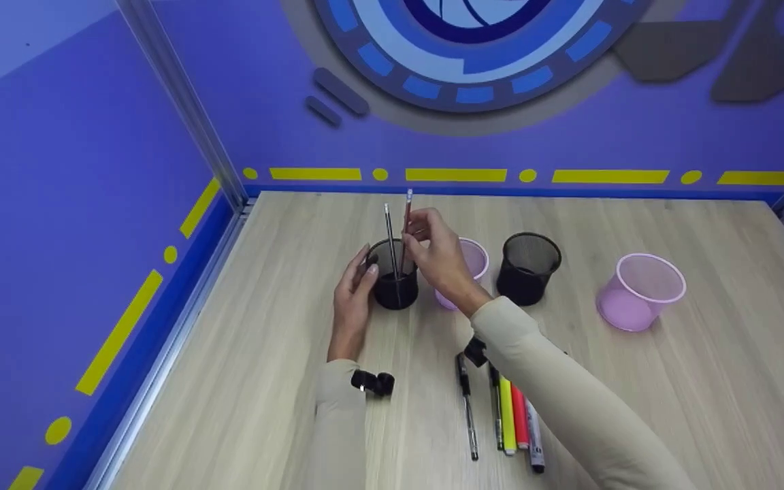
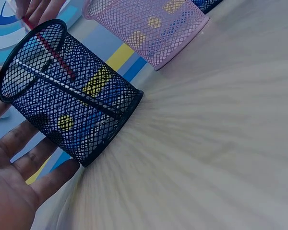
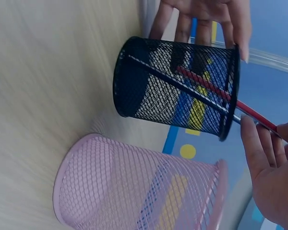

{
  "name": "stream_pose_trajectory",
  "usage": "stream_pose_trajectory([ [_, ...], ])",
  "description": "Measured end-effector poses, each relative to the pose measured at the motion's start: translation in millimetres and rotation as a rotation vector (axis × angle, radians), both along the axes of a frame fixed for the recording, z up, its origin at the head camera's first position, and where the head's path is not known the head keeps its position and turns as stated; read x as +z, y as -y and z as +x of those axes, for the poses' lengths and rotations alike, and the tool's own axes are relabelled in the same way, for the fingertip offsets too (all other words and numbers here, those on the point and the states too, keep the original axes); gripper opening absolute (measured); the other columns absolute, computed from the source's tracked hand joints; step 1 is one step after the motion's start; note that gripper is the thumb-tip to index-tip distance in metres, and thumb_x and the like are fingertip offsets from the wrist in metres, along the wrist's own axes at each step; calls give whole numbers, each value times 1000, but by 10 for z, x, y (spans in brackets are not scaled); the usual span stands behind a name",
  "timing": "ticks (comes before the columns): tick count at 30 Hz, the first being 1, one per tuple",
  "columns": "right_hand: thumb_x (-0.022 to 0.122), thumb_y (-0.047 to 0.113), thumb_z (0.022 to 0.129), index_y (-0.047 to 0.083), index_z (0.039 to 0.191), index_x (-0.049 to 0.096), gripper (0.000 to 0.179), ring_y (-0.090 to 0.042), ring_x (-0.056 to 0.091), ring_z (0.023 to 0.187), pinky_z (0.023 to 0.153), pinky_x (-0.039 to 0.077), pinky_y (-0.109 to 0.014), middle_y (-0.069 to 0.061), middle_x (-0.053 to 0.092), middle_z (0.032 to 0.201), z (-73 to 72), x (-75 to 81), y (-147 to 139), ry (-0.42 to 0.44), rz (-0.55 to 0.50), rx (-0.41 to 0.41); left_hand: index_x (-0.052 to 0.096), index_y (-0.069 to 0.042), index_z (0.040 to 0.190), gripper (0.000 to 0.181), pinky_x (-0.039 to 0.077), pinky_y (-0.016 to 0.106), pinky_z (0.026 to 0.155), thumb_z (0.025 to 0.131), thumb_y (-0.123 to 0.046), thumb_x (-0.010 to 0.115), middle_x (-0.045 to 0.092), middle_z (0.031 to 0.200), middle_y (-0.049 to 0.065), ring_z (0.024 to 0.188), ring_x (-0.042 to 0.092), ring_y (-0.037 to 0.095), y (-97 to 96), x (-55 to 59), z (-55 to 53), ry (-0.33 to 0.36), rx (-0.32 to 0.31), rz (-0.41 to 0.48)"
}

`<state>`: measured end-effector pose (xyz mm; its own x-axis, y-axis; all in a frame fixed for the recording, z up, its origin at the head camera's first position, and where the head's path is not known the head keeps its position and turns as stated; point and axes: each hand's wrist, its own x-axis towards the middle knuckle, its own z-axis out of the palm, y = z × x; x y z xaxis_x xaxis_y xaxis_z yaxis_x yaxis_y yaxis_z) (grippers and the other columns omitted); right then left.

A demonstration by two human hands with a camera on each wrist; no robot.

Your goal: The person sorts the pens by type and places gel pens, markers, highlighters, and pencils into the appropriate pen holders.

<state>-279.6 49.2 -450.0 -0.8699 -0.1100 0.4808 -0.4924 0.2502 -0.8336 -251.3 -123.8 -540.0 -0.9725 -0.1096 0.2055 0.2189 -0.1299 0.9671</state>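
Observation:
My left hand point(image 1: 353, 297) rests its spread fingers along the left side of a black mesh pen cup point(image 1: 396, 294), thumb near the rim; the palm stays off the mesh in the left wrist view. A dark pencil point(image 1: 390, 235) leans inside this cup, its lower end at the bottom. My right hand point(image 1: 438, 254), above the cup's right side, pinches a red pencil point(image 3: 259, 117) between thumb and fingers. The red pencil's lower end is inside the cup, above its floor. Behind the right hand, a pink mesh cup point(image 1: 475, 258) is partly hidden.
Another black mesh cup point(image 1: 527, 289) and a second pink mesh cup point(image 1: 627, 309) stand to the right. Nearer, a black pen point(image 1: 465, 388) lies beside a yellow marker point(image 1: 508, 415), a red marker point(image 1: 520, 415) and other pens, partly covered by the right sleeve.

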Motion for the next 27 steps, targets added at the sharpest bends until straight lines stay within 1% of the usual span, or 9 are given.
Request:
stream_pose_trajectory([
  [5,69,-11,96,-4,120,59,26,-30,70,94,87,59,-42,-16,71,104,-9,-31,37,-16,51,16,55,-14,156,50,38,40,121,109,-27,63,53,158,9,145,49,24,-5,13,-16,1,5,-18],
  [9,69,-11,96,-5,120,61,26,-29,70,94,88,58,-42,-15,71,104,-8,-41,57,-9,66,33,55,-13,156,50,38,41,121,109,-27,63,54,158,9,145,49,24,-7,18,-18,4,11,-18],
  [16,69,-10,97,-5,120,62,25,-29,70,96,88,59,-41,-16,72,105,-5,-45,88,11,98,60,56,-12,155,50,37,41,122,108,-25,64,54,157,9,146,48,24,9,17,-23,-5,27,-29],
  [21,69,-9,97,-4,119,62,24,-29,71,96,87,60,-40,-17,72,105,-14,-66,103,14,118,67,56,-13,156,50,37,42,121,109,-26,63,54,157,8,146,49,24,16,28,-17,-19,32,-73],
  [24,69,-9,97,-4,119,62,23,-28,70,94,86,60,-39,-17,72,104,-11,-88,107,16,113,71,55,-13,156,50,38,42,121,109,-26,62,54,157,8,145,49,24,17,24,-14,-30,29,-87],
  [27,69,-9,98,-4,120,62,24,-26,69,93,84,59,-37,-19,72,104,0,-116,101,26,105,80,55,-15,156,50,38,42,121,109,-28,63,54,157,7,145,49,23,13,6,4,-14,29,-76],
])
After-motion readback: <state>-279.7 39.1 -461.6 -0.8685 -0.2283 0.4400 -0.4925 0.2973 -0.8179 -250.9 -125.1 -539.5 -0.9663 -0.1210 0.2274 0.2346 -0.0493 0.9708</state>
